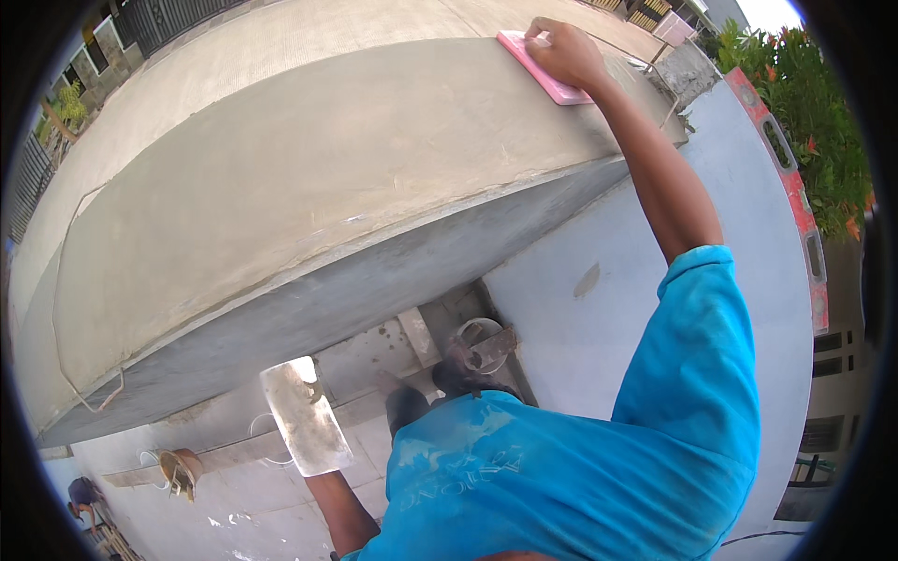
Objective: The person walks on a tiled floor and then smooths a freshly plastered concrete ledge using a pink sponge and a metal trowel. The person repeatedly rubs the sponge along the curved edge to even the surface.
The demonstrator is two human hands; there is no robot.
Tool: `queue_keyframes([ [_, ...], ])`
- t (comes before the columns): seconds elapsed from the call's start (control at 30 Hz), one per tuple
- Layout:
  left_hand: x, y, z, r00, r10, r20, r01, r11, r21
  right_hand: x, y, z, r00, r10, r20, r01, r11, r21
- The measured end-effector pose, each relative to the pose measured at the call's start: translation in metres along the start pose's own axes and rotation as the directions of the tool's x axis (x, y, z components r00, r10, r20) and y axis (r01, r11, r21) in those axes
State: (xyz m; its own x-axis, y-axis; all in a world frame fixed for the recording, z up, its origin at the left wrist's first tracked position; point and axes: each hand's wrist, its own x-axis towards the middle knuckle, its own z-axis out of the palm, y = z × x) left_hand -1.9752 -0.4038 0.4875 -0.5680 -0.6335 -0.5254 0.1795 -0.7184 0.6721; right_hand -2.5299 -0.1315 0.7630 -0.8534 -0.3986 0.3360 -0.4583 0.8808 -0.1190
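Observation:
My right hand [566, 54] is closed on a pink plastering float [535, 67], whose flat face lies on the smooth grey cement top of a wall [271, 168], close to its right end. Low in front of me, my left forearm [339, 510] reaches up to a rectangular, pale hawk board [307, 425] smeared with cement. The board is held tilted beside the wall, apart from it. It covers most of my left hand, so the grip itself is largely hidden.
Below stand a white bucket [486, 341] with a board across it and a brownish bucket [181, 470] near a long plank. Bent wire [64, 346] borders the wall's left end. A pale blue wall [599, 280] rises at right. Another person [84, 496] is at far lower left.

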Motion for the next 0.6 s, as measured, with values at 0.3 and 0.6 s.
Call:
queue_keyframes([
  [0.3,0.015,0.018,-0.008,0.996,-0.034,0.086,0.036,0.999,-0.028,-0.114,-0.254,-0.027,0.780,-0.626,-0.023,0.609,0.750,0.258],
  [0.6,0.027,-0.001,-0.016,0.983,-0.113,0.147,0.120,0.992,-0.043,0.003,-0.013,0.003,0.991,0.115,-0.070,-0.118,0.992,-0.051],
])
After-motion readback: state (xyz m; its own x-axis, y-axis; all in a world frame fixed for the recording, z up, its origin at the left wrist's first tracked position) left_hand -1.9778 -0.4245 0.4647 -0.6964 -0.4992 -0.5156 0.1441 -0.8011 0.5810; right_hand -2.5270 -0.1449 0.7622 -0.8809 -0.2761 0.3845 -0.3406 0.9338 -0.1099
